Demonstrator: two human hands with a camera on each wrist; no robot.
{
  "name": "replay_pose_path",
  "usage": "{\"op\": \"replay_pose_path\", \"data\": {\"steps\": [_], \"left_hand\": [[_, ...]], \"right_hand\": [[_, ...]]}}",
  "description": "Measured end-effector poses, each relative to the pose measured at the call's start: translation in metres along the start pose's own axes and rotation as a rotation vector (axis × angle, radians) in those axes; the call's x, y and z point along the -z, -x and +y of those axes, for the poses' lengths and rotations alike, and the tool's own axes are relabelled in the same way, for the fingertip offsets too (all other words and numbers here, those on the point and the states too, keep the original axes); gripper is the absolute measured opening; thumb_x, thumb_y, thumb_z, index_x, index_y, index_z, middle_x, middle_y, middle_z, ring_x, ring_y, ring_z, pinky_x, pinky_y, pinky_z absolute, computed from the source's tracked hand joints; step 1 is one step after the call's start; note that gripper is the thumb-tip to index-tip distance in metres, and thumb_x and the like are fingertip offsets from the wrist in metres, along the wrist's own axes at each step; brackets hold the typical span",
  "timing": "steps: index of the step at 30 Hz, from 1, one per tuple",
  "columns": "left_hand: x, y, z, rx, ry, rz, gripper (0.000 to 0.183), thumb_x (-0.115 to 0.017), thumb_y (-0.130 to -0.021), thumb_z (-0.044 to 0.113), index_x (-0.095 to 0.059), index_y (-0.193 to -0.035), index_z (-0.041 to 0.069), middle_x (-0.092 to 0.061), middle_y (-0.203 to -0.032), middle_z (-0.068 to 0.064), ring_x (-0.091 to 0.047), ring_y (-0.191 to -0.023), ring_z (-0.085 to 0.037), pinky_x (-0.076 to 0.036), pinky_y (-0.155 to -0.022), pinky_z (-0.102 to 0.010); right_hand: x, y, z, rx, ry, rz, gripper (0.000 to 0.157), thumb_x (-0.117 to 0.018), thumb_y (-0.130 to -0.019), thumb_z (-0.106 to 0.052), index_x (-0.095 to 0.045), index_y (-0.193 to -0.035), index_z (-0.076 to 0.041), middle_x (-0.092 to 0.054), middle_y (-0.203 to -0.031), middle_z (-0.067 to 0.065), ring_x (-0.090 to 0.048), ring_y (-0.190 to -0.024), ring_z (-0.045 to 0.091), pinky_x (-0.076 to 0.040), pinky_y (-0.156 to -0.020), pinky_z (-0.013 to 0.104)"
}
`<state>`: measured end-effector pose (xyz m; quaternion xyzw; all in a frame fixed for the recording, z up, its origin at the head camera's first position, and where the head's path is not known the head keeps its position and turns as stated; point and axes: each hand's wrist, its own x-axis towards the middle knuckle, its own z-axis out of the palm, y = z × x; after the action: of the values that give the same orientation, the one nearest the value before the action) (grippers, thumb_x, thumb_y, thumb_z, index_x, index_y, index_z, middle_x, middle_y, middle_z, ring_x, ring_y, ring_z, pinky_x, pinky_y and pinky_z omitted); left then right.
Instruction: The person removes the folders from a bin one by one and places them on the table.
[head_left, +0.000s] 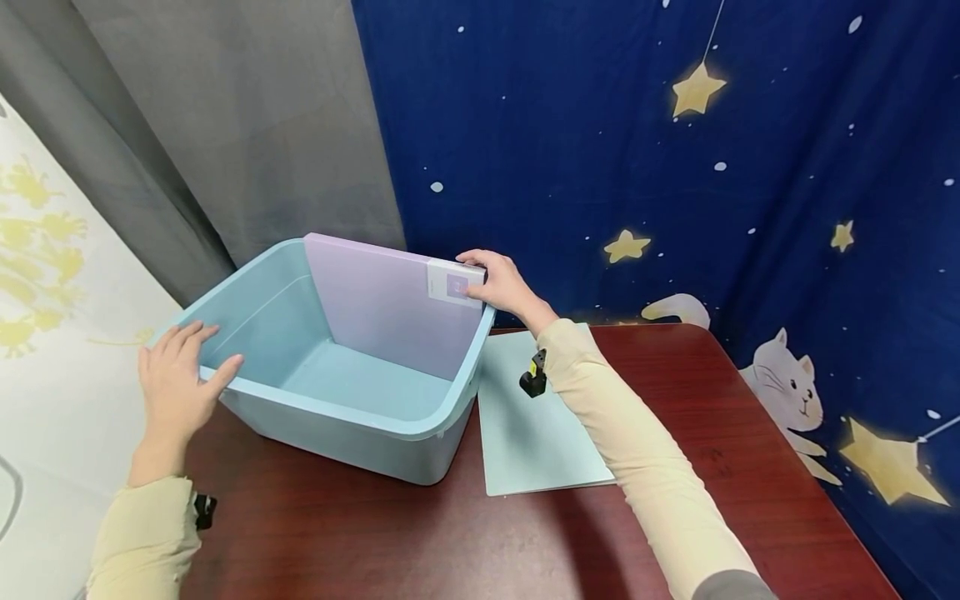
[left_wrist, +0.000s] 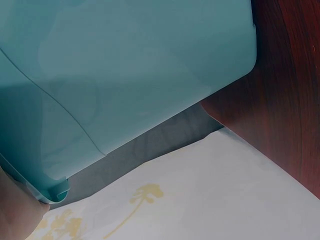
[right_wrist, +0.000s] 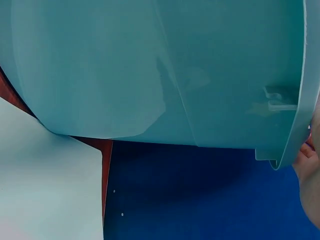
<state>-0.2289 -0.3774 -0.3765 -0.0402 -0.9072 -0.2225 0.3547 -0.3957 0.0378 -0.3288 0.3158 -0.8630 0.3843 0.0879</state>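
A light-blue plastic tub (head_left: 330, 418) stands on the table. Inside it, a flat lilac folder (head_left: 375, 308) with a white label band stands on edge along the back wall, its top at about rim height. At its upper right corner, my right hand (head_left: 504, 285) pinches the folder over the label, thumb in front and fingers behind. My left hand (head_left: 176, 379) rests on the tub's left front rim, thumb spread from the fingers. Both wrist views mostly show the tub's outer walls (left_wrist: 140, 65), with only slivers of the hands.
A pale blue-green folder (head_left: 540, 433) lies flat on the reddish-brown table (head_left: 360, 533), right of the tub and partly under my right forearm. Behind the table hang a grey curtain (head_left: 262, 108) and a dark blue star-patterned curtain (head_left: 540, 150). White patterned cloth (head_left: 60, 400) lies at left.
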Motion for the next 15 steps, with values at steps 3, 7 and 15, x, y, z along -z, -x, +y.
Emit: {"op": "replay_pose_path", "data": {"steps": [3,7,15], "left_hand": [[0.0,0.0,-0.001,-0.002,0.0,0.004,0.059,-0.056,-0.081,0.043,-0.055,-0.117,-0.004,-0.047,-0.126,-0.028,-0.031,-0.123,-0.045,-0.003,-0.1,-0.062],[0.0,0.0,-0.001,-0.006,-0.007,0.008,0.059,-0.056,-0.081,0.043,-0.055,-0.117,-0.004,-0.047,-0.125,-0.028,-0.032,-0.123,-0.046,-0.006,-0.098,-0.062],[0.001,0.0,0.001,-0.002,-0.002,0.002,0.06,-0.056,-0.081,0.043,-0.054,-0.117,-0.004,-0.047,-0.126,-0.028,-0.031,-0.124,-0.045,-0.003,-0.1,-0.062]], "right_hand": [[-0.002,0.0,-0.001,0.009,-0.001,-0.017,0.048,-0.069,-0.075,-0.003,-0.057,-0.121,-0.007,-0.061,-0.113,0.01,-0.056,-0.097,0.019,-0.045,-0.081,0.031],[-0.003,0.002,-0.005,-0.007,-0.019,-0.058,0.044,-0.066,-0.078,-0.003,-0.057,-0.122,-0.009,-0.06,-0.116,0.008,-0.056,-0.094,0.017,-0.047,-0.077,0.029],[-0.004,0.004,-0.012,0.014,-0.036,-0.068,0.038,-0.062,-0.081,-0.003,-0.059,-0.119,-0.008,-0.061,-0.114,0.009,-0.054,-0.089,0.018,-0.046,-0.074,0.029]]}}
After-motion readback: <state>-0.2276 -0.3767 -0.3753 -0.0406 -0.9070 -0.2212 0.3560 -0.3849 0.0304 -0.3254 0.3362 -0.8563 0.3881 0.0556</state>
